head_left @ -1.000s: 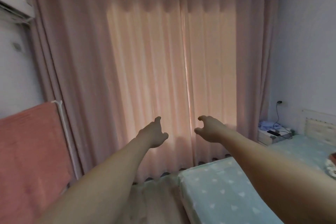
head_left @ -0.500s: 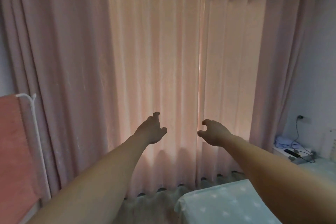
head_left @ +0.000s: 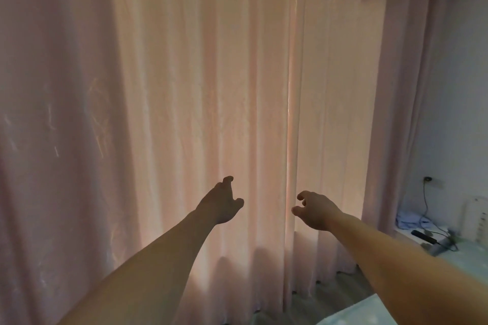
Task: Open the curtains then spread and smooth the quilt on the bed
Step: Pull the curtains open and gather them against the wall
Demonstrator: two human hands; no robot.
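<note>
Over the last second we have closed in on the curtains (head_left: 184, 113): they now fill nearly the whole head view, and the rail and the pink towel rack at the left have dropped out of frame. Our 2 arms are still stretched forward. The left hand (head_left: 220, 202) and right hand (head_left: 315, 210) sit either side of the bright seam (head_left: 290, 113) where the 2 panels meet, fingers loosely curled and holding nothing; neither plainly touches the fabric yet. We judge the opening step is about to begin, each hand taking its own panel edge.

The curtains hang fully closed, backlit. Only a corner of the bed (head_left: 356, 314) shows at the lower right, in pale patterned fabric; we cannot see the quilt itself. Beyond, a nightstand (head_left: 412, 235) carries a dark remote (head_left: 423, 236) and cables below a wall socket (head_left: 427, 179).
</note>
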